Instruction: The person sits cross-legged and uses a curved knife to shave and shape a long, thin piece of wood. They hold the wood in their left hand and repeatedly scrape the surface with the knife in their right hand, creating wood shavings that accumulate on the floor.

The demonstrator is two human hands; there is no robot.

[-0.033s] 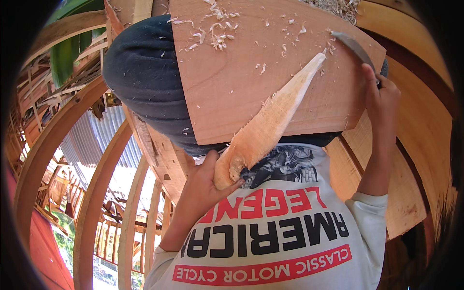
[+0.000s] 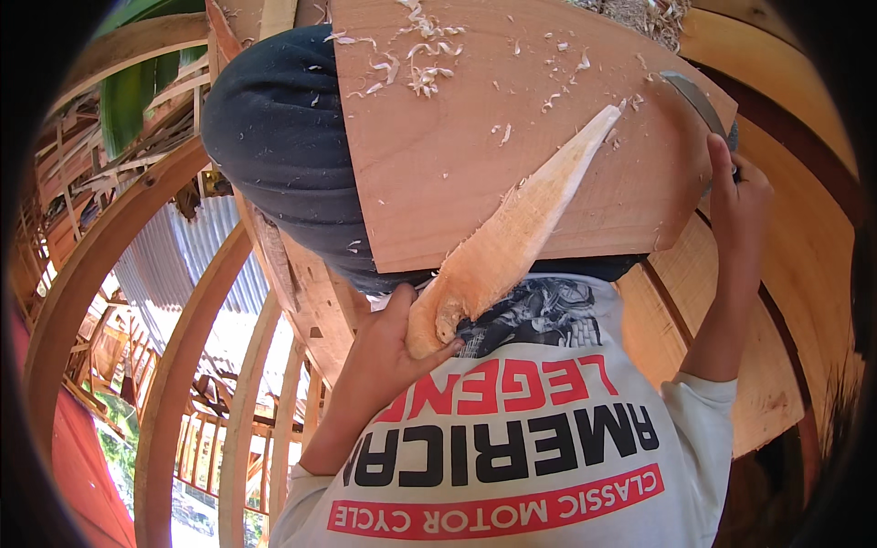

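Note:
A carved piece of pale wood [image 2: 498, 239], broad and rounded at the near end and tapering to a narrow tip, slants across a flat board [image 2: 411, 192] over my lap. My left hand [image 2: 399, 331] grips its broad end against my shirt, thumb on the near side. At the board's right edge my right hand [image 2: 738, 187] is closed round a knife, its handle mostly hidden by the fingers. The curved knife blade [image 2: 696, 105] points up and left over the board, apart from the wood's tip.
Curled wood shavings [image 2: 425, 55] lie scattered on the board, with a heap of shavings [image 2: 649, 20] beyond its far edge. Wooden planks [image 2: 722, 338] stand at the right. Wooden slats [image 2: 183, 374] and corrugated metal sheet [image 2: 196, 251] are at the left.
My right hand and the knife have moved a little right, so the blade is farther from the wood's tip. The left hand keeps its hold on the carved wood.

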